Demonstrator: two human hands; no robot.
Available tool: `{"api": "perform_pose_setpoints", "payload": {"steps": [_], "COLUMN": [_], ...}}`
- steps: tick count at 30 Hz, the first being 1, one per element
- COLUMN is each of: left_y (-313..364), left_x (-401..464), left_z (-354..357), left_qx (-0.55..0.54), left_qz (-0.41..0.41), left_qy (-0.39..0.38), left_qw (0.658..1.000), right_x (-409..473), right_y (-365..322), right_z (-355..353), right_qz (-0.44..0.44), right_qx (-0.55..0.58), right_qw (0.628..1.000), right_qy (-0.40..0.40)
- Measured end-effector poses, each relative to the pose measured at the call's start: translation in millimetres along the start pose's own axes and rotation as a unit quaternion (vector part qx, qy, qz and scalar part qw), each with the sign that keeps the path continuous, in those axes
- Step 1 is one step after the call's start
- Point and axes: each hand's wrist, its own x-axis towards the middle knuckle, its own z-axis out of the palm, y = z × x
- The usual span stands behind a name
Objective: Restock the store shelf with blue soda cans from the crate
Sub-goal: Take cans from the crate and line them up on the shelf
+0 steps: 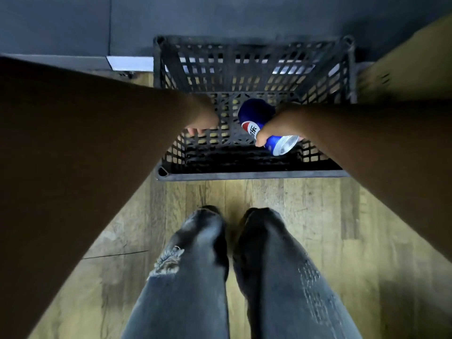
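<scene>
A black lattice crate (254, 174) stands on the wooden floor in front of my feet. Both my arms reach down into it. My right hand (274, 129) grips a blue soda can (254, 116) with a red and white logo, held tilted with its silver end toward me, above the crate's bottom. My left hand (203, 118) hangs inside the crate at the left, fingers pointing down and loosely curled, holding nothing I can see. No other can shows in the crate.
A dark shelf base (73, 25) runs along the far side behind the crate. A tan cardboard surface (411, 59) sits at the upper right. My legs in grey jeans (195, 277) stand close to the crate's near rim.
</scene>
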Motion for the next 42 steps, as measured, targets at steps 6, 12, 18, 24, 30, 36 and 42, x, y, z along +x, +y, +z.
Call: {"api": "perform_pose_setpoints", "payload": {"steps": [6,12,18,24,30,36,42], "left_y": [14.1,24.1,41.5,76.9,118.3,146.1,160.3], "left_x": [-86.7,-180.9,-279.6,-364.5,-436.7,-486.9,-522.6], "left_z": [-38.8,-84.9,-136.1,-187.8,-255.1,-300.8,-320.2], "left_qx": [-0.053,-0.049,-0.111,-0.291,-0.429,-0.526,-0.542], "left_qz": [0.009,-0.003,0.003,0.084,0.164,0.305,0.391], "left_qy": [-0.002,0.027,0.076,0.114,0.173,0.230,0.261], "left_qw": [0.999,0.998,0.991,0.946,0.871,0.760,0.697], "right_x": [-90.1,-189.9,-292.8,-374.1,-440.0,-492.4,-531.6], "right_y": [-22.1,-49.2,-80.0,-115.2,-150.1,-176.3,-175.8], "right_z": [-44.0,-81.0,-131.9,-199.4,-264.2,-308.5,-326.2], "right_qz": [-0.003,-0.041,-0.079,-0.122,-0.202,-0.299,-0.373], "right_qx": [0.008,0.032,0.059,0.133,0.194,0.228,0.215], "right_qw": [1.000,0.999,0.994,0.975,0.937,0.878,0.829], "right_qy": [0.005,0.013,0.055,0.130,0.211,0.297,0.357]}}
